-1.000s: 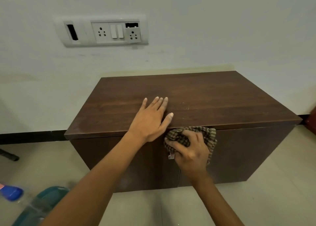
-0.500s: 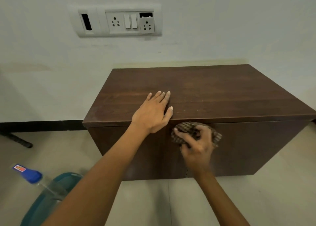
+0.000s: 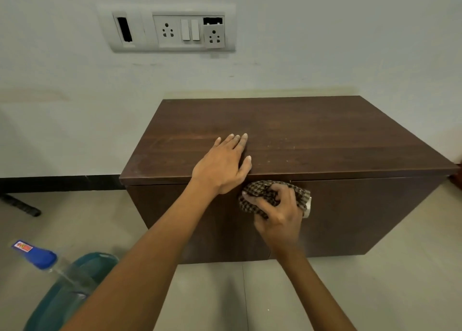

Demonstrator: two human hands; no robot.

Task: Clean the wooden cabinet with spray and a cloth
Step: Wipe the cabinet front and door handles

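Pale wall [image 3: 325,43] fills the top of the view, w/ tiled floor [image 3: 400,293] below, both well beyond and around the hands. The wooden cabinet [image 3: 312,135], dark brown, stands against the wall, directly under and in front of both hands; its top has faint pale specks to the right of the left hand. A teal rounded object [image 3: 62,300] sits on the floor well to the left of and below the left forearm (can't tell what it is). The switch panel [image 3: 167,29], white w/ two sockets & two rocker switches, is on the wall well above the left hand. The spray bottle [image 3: 37,255], clear w/ a blue cap, is just left of the teal object, far left of both hands; it's blurred. Left hand [image 3: 223,167] lies flat and unclenched on the cabinet top near the front edge, fingers together, thumb out along the edge, holding nothing. Right hand [image 3: 277,220] is just below and to the right of it, clenched around the cloth [image 3: 262,195], a bunched brown check rag pressed to the cabinet's front face right under the top edge, approx. at the door seam. A dark bar [image 3: 20,205] lies on the floor far left of the left hand.
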